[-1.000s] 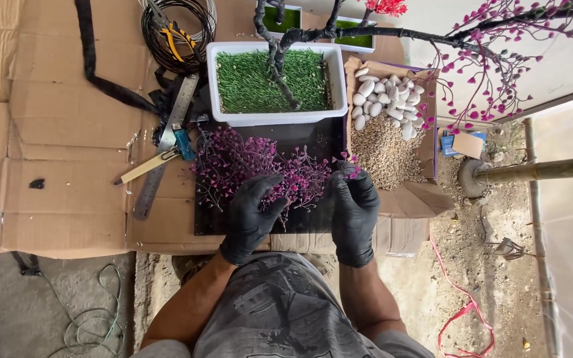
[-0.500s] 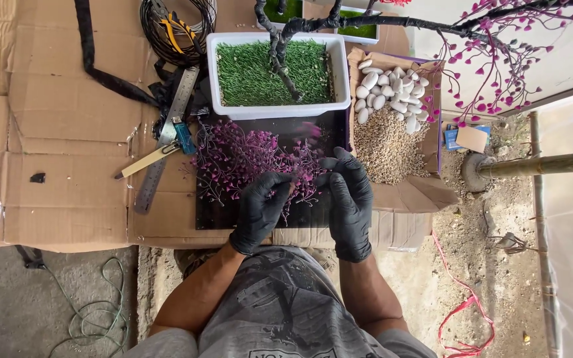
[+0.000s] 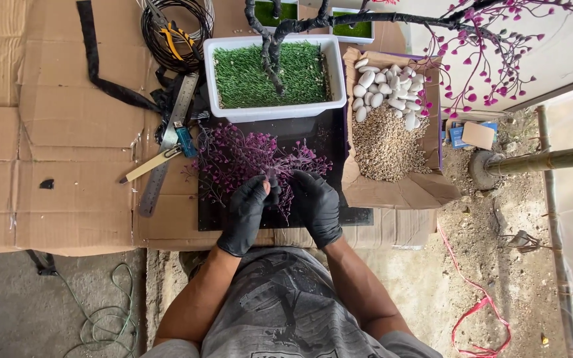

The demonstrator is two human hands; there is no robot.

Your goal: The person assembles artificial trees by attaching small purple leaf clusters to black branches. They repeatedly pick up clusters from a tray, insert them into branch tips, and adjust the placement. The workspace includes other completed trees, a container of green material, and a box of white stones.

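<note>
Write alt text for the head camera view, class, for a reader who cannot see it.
Two black-gloved hands, left hand and right hand, pinch a purple artificial flower sprig above a pile of purple sprigs on a black board. Behind stands a white tray of fake grass.

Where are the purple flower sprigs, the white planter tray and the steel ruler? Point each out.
purple flower sprigs (image 3: 233, 156), head view, on the loose pile's upper left.
white planter tray (image 3: 270, 113), head view, on its near white wall.
steel ruler (image 3: 179, 109), head view, on its upper half.

Both gloved hands, left hand and right hand, meet with fingers pinched.
</note>
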